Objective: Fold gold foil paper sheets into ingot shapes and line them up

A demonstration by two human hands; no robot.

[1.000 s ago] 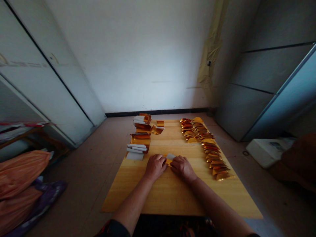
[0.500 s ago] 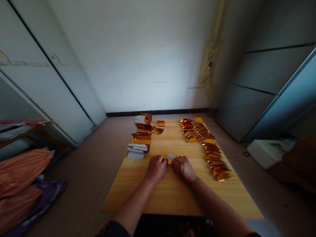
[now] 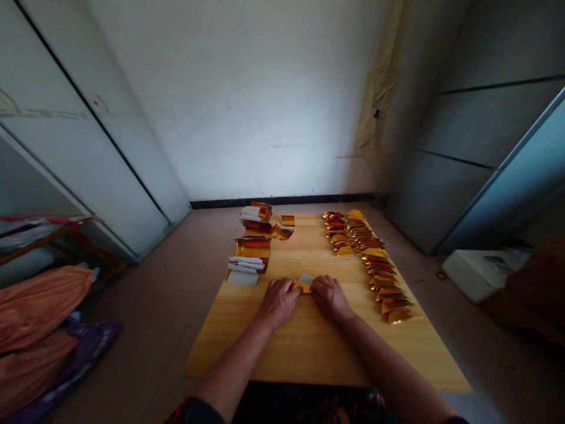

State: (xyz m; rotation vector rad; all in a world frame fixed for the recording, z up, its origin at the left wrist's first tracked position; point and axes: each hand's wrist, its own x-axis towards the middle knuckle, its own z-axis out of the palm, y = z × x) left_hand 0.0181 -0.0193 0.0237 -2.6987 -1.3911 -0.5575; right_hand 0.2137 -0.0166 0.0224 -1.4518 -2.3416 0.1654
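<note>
Between my hands, a small sheet of gold foil paper with a pale grey back lies on the wooden board, partly folded over. My left hand grips its left end with fingers curled and pressed together. At the other end, my right hand pinches the sheet, its fingertips bent down onto the board. The fingers cover both ends of the paper. Left of my hands lies a stack of curled gold and grey paper sheets. Folded gold paper pieces stand in overlapping rows on the right.
The wooden board reaches from my lap towards the white wall. Cabinets stand on the left, with orange cloth below. A grey cabinet and a white box are at the right.
My right hand has shifted slightly to the right, away from the left one. More of the gold paper shows between them. The stacks at both sides have not moved.
</note>
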